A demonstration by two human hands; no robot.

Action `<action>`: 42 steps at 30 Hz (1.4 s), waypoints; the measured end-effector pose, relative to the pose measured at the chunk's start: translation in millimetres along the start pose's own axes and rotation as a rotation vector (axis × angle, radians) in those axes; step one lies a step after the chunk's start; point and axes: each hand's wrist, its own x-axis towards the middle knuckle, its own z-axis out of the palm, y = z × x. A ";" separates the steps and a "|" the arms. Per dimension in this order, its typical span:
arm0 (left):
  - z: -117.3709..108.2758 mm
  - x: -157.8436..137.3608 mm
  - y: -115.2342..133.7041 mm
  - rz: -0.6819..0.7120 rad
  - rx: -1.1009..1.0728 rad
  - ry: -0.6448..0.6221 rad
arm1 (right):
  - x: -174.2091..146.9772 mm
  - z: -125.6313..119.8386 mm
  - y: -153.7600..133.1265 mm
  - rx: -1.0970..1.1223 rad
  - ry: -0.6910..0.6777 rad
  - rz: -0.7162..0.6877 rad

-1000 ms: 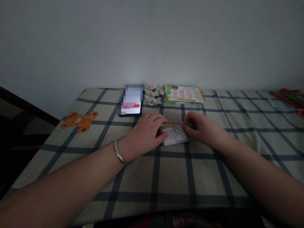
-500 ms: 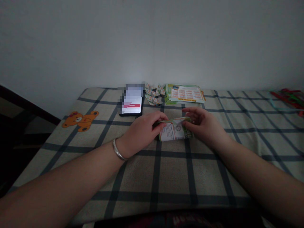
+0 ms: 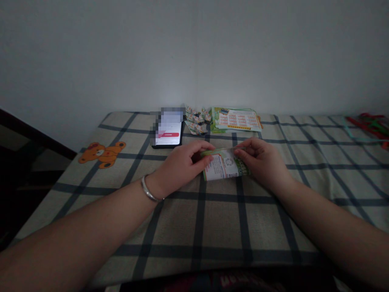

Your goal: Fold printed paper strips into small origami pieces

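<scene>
A folded printed paper sheet (image 3: 224,165), white and green with small text, stands tilted just at the tablecloth between my two hands. My left hand (image 3: 188,162) pinches its left end, thumb on the near face and fingers behind. At the upper right edge of the sheet, my right hand (image 3: 258,160) closes thumb and fingertips on it. The hands partly cover both ends of the paper, and the far side of the fold is hidden.
A lit smartphone (image 3: 168,127) lies toward the wall. Beside it are several small folded paper pieces (image 3: 197,121) and a stack of printed sheets (image 3: 238,120). An orange bear cutout (image 3: 102,155) lies left on the checked tablecloth (image 3: 182,227). Red and green strips (image 3: 372,125) lie far right.
My right hand's fingers, spread behind the paper before, have closed in on its top edge. The sheet's top edge looks more opened, and its right printed part shows more.
</scene>
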 end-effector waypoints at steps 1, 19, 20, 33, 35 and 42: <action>0.5 -0.2 -0.9 -0.018 -0.033 -0.007 | 0.1 0.2 2.5 0.009 0.008 -0.017; 0.3 0.4 -7.5 -0.098 -0.094 0.057 | 1.1 1.6 7.2 0.088 -0.065 -0.089; 0.1 0.3 -6.6 -0.093 -0.084 0.058 | 1.0 1.8 7.2 0.092 -0.061 -0.077; 1.2 0.0 -5.6 -0.085 -0.081 0.069 | -0.7 2.9 8.7 0.120 -0.007 -0.079; 0.9 -0.4 -5.1 -0.085 -0.091 0.062 | -1.6 2.4 7.2 0.096 0.007 -0.085; 2.5 -0.4 -5.5 -0.080 -0.122 0.182 | -4.1 1.3 3.3 0.034 -0.160 -0.144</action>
